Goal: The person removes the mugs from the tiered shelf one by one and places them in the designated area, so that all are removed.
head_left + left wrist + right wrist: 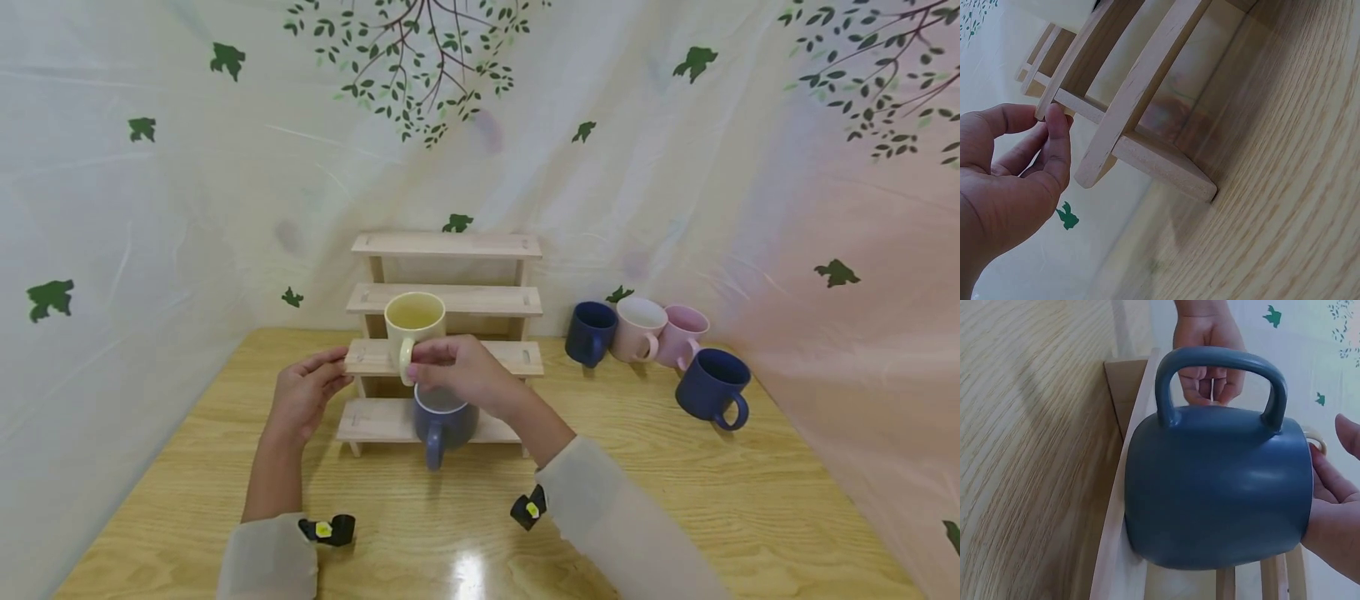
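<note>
So the setup is a wood-grain counter (pixel 637 492) with a glossy patch of light near the front. Pale, creased cloth (pixel 225 192) hangs behind it and down both sides, printed with leafy branches (pixel 427 75) and little green shapes, going pinkish on the right. A stepped wooden rack (pixel 495 300) with four tiers stands toward the back.

Both hands are busy: the right hand (pixel 472 375) has the handle of a yellow mug (pixel 405 329) pinched between thumb and fingers, and the left hand (pixel 307 396) pinches the left end of the second tier from the bottom. The yellow mug is upright at that same tier, left of its middle; can't tell if its base is touching the board. A blue mug (pixel 446 421) sits on the bottom tier, handle to the front.

Only the head cam gets the bunch on the right: two navy mugs (pixel 588 333), a pale pink mug (pixel 637 329) and a pinker one (pixel 682 333). The left wrist cam shows the finger-and-thumb grip up close, plus a rack leg (pixel 1166 165) on the counter. From the right wrist, the blue mug blocks nearly all of the yellow one, bar a bit of handle.
</note>
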`<state>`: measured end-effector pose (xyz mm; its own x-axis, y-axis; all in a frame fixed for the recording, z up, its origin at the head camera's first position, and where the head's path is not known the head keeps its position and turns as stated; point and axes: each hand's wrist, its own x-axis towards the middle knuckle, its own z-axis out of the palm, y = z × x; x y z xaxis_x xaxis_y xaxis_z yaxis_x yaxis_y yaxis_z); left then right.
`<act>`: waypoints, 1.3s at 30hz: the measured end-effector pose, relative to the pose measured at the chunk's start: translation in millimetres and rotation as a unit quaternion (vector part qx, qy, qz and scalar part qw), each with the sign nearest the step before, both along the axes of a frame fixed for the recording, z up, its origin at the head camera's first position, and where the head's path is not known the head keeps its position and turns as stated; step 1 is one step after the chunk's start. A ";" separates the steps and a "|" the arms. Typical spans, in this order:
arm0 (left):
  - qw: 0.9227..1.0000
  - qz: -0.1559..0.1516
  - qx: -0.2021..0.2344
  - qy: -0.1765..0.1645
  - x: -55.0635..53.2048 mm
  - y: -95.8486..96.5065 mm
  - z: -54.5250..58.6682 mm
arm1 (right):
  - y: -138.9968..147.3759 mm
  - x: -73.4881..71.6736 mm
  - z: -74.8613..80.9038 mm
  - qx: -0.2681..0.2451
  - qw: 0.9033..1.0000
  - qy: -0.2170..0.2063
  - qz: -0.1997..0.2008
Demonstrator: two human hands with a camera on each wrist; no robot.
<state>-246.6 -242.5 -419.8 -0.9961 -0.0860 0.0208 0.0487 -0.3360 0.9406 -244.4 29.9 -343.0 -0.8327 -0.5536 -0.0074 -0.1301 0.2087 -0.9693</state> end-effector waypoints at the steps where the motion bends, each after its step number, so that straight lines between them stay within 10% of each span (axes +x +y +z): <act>1: 1.000 0.001 0.000 0.000 -0.2 0.0 0.0 | -0.7 -0.5 0.5 -0.007 1.000 -0.016 -0.002; 14: 1.000 -0.001 -0.008 -0.006 1.4 1.1 3.4 | -14.4 -0.1 2.6 -0.129 0.983 -0.133 0.012; 39: 1.000 -0.002 0.002 -0.005 0.5 -0.9 -0.1 | -26.3 4.8 1.1 -0.178 0.976 -0.123 -0.013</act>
